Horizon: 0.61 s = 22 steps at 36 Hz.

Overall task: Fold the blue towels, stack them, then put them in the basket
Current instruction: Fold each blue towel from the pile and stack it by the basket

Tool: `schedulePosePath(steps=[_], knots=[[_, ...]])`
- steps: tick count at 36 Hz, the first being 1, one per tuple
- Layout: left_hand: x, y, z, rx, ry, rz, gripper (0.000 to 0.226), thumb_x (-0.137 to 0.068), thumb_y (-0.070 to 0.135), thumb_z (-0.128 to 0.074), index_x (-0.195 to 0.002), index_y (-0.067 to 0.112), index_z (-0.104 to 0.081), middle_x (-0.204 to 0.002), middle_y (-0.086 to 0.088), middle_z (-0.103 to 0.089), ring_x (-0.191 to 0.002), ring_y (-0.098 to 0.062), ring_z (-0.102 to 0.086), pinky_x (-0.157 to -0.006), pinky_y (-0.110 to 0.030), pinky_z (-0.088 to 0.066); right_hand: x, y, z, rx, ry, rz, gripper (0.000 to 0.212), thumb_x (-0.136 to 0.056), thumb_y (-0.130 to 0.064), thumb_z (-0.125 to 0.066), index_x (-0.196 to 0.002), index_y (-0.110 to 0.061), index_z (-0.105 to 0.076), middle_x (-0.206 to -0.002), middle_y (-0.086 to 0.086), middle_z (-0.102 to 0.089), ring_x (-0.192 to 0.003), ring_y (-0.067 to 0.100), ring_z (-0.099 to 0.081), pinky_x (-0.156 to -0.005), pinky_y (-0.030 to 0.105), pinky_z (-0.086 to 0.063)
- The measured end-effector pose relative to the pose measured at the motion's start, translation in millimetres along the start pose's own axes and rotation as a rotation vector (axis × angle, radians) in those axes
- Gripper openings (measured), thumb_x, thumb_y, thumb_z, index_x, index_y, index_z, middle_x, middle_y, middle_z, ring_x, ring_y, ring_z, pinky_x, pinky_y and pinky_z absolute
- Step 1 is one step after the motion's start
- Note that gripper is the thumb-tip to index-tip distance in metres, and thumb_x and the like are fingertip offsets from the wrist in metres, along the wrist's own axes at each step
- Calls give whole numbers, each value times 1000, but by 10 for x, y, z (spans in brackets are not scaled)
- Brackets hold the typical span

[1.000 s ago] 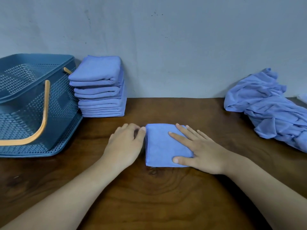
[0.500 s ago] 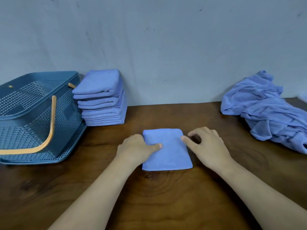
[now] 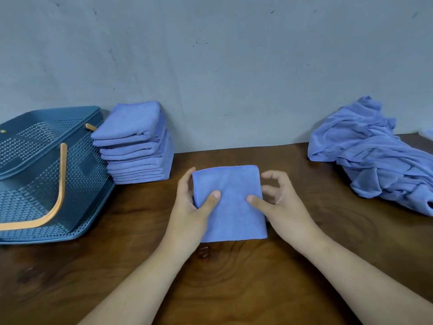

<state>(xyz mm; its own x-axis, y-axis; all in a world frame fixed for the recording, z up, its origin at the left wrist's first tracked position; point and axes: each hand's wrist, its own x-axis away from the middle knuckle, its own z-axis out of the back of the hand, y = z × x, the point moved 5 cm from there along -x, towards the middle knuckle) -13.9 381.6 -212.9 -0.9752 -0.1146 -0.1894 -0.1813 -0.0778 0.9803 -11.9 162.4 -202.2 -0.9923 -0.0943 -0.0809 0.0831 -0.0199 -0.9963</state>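
Folded towel (image 3: 230,207): lay square on the bench (image 3: 234,289), centre front, ready for lifting.
Left hand (image 3: 192,212): gripped its left edge, thumb on top.
Right hand (image 3: 281,207): pinched the right edge, fingers seemingly tucking under.
Stack (image 3: 138,146): stood beside the basket (image 3: 77,165), the towel's likely destination.
Loose towels (image 3: 375,156): heaped far right, awaiting folding.

A dark brown wooden table (image 3: 234,289) with visible grain and a knot abuts a plain grey-blue wall (image 3: 222,66) bearing small scuffs. Lighting is even.

Left hand (image 3: 191,208) pinching folded towel (image 3: 232,219) edge, right hand (image 3: 281,205) pinching opposite edge, fingers (image 3: 273,175) curled
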Motion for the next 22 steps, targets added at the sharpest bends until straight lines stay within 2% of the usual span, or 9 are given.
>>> schedulePosePath(steps=[2, 6, 9, 12, 15, 18, 22], knots=[[9, 26, -9, 77, 5, -5, 76, -95, 37, -79, -157, 39, -36, -142, 11, -64, -130, -10, -63, -105, -37, -54, 7, -53, 9, -28, 1, 59, 54, -95, -12, -78, -132, -33, -46, -115, 5, -78, -103, 27, -77, -92, 53, -61], [30, 95, 34, 106, 99, -44, 58, -102, 28, -70, -150, 44, -41, -112, 2, -76, -110, -15, -72, -92, -34, -56, 11, -83, 46, 57, 7, 161, 38, -99, -13, -73, -129, -30, -56, -124, -1, -72, -112, 23, -72, -98, 54, -58], [30, 92, 73, 141, 166, -45, 43, -102, 25, -70, -138, 39, -50, -115, 2, -76, -108, -17, -73, -90, -37, -55, -1, -38, 46, 158, -8, 199, 20, -104, -17, -67, -119, -30, -66, -117, 3, -69, -105, 39, -66, -93, 48, -54], [63, 155, 54, 123, 178, -84, 29, -104, 20, -66, -126, 33, -54, -118, 6, -75, -109, -14, -72, -89, -35, -56, 0, -7, 5, 207, -60, 191, 34, -107, -17, -62, -129, -42, -67, -131, -13, -66, -109, 25, -68, -101, 48, -56], [79, 187, 38, 87, 167, -115, 16, -109, 20, -59, -120, 31, -54, -116, 7, -74, -108, -12, -71, -88, -32, -55, 10, -1, -23, 213, -101, 187, 47, -108, -13, -59, -145, -42, -57, -147, -25, -53, -132, 6, -59, -113, 37, -48], [55, 166, 32, 50, 132, -107, 11, -110, 20, -55, -117, 28, -57, -114, 6, -71, -107, -12, -68, -88, -30, -53, -11, 3, -10, 241, -109, 197, 53, -108, -10, -57, -151, -40, -51, -152, -31, -47, -143, 0, -47, -120, 33, -39], [28, 124, -12, 74, 14, -47, 12, -106, 14, -63, -113, 23, -61, -109, 6, -71, -102, -4, -65, -84, -19, -52, -31, -3, 18, 264, -91, 212, 56, -108, -7, -55, -155, -38, -47, -153, -32, -45, -146, -2, -42, -124, 34, -34]])
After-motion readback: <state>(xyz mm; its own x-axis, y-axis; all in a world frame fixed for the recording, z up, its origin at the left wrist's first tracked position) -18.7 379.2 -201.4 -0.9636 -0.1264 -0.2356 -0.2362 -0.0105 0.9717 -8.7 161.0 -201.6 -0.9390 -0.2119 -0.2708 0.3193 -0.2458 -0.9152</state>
